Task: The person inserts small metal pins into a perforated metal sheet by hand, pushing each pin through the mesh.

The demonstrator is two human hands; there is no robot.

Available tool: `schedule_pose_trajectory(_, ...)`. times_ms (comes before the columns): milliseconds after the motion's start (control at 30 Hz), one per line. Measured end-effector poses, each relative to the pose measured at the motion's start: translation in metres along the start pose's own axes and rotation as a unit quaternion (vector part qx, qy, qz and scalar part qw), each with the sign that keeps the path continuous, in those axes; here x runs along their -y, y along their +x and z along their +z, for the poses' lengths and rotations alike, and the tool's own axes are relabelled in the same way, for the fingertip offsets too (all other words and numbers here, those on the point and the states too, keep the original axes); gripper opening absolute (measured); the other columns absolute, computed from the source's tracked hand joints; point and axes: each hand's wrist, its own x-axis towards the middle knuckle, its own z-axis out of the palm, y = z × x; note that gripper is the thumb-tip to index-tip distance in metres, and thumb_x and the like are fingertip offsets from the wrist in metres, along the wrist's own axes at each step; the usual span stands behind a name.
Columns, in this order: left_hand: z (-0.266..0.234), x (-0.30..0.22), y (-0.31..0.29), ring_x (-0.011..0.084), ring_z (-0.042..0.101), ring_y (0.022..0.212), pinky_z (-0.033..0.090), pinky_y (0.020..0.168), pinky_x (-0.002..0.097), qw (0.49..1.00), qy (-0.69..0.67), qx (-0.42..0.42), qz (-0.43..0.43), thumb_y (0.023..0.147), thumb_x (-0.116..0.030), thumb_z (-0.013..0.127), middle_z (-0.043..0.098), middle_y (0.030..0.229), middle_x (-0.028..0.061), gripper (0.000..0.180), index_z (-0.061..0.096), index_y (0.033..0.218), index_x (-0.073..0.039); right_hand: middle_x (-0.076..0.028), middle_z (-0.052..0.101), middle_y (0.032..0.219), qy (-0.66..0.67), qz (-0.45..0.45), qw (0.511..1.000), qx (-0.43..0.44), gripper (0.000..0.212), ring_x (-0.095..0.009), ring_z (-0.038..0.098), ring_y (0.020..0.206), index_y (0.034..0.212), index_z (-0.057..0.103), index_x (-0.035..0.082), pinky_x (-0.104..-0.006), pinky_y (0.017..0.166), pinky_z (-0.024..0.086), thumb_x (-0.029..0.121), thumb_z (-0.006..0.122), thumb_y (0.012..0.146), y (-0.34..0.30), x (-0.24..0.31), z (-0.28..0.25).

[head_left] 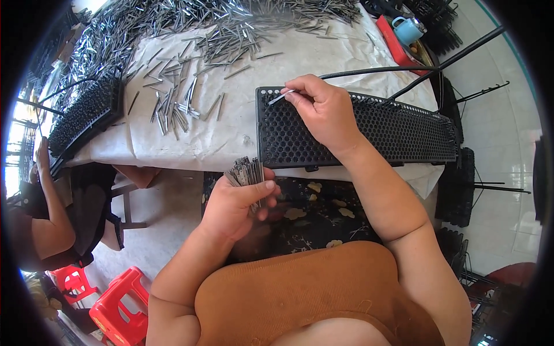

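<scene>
Metal strip (279,98): located at the far left corner of the black rack (288,138), pinched between thumb and forefinger of the right hand (326,109). Step in hand appears to be positioning the strip against the rack's holes; next move calls for tip alignment. Left hand (228,205): curled around a strip bundle (245,173), near the table (222,135).

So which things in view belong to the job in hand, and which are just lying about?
In the job:
black perforated rack
thin metal strip, in the right hand
bundle of similar strips, in the left hand
loose strips on the table, probably stock

Just lying about:
blue mug
red tray by the mug
red stool, lower left
</scene>
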Motion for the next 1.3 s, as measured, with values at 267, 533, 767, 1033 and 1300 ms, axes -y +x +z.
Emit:
schedule_pose_trajectory(267,-0.005,0.003,0.001,0.0164,0.063,0.067,0.045,0.048,0.0262,1.0,0.002,0.005,-0.005,0.086,-0.004,0.07,0.067,0.084,0.0098,0.018,0.062,0.103,-0.001,-0.007,0.074,0.095,0.018,-0.041,0.997,0.056,0.014,-0.012,0.068,0.084,0.103,0.071,0.003,-0.023,0.076,0.053,0.0,0.068,0.089,0.001,0.004,0.003)
schedule_pose_trajectory(533,-0.006,0.004,0.002,0.0162,0.063,0.066,0.044,0.048,0.0261,1.0,-0.009,-0.004,0.006,0.086,-0.004,0.07,0.067,0.083,0.009,0.017,0.063,0.102,-0.001,-0.013,0.073,0.092,0.039,-0.038,0.998,0.034,0.014,-0.023,0.071,0.08,0.099,0.072,0.003,-0.0294,0.072,0.055,0.001,0.067,0.086,0.001,0.001,-0.001)
schedule_pose_trajectory(767,-0.004,0.005,0.003,0.0158,0.062,0.066,0.044,0.048,0.0265,1.0,-0.002,-0.012,0.003,0.086,-0.003,0.07,0.067,0.083,0.0087,0.016,0.063,0.101,-0.001,-0.011,0.074,0.09,0.061,-0.007,0.997,0.039,0.013,-0.018,0.07,0.076,0.097,0.072,0.003,-0.0269,0.07,0.054,0.0,0.067,0.086,-0.001,-0.002,-0.001)
schedule_pose_trajectory(1033,-0.006,0.005,0.003,0.0161,0.062,0.067,0.044,0.049,0.027,1.0,-0.003,-0.013,0.008,0.086,-0.004,0.07,0.067,0.083,0.0084,0.017,0.062,0.101,-0.002,-0.006,0.075,0.097,0.063,-0.013,0.995,0.071,0.013,-0.011,0.069,0.089,0.099,0.072,0.003,-0.0224,0.08,0.054,-0.003,0.064,0.091,-0.001,-0.006,0.003)
schedule_pose_trajectory(1300,-0.005,0.003,0.001,0.0162,0.062,0.067,0.043,0.049,0.027,1.0,-0.009,-0.019,0.012,0.087,-0.004,0.07,0.067,0.083,0.0084,0.016,0.062,0.101,-0.002,-0.012,0.072,0.087,0.015,-0.024,0.999,0.025,0.012,-0.021,0.069,0.074,0.096,0.071,0.002,-0.0289,0.068,0.053,0.001,0.065,0.086,-0.004,-0.001,-0.002)
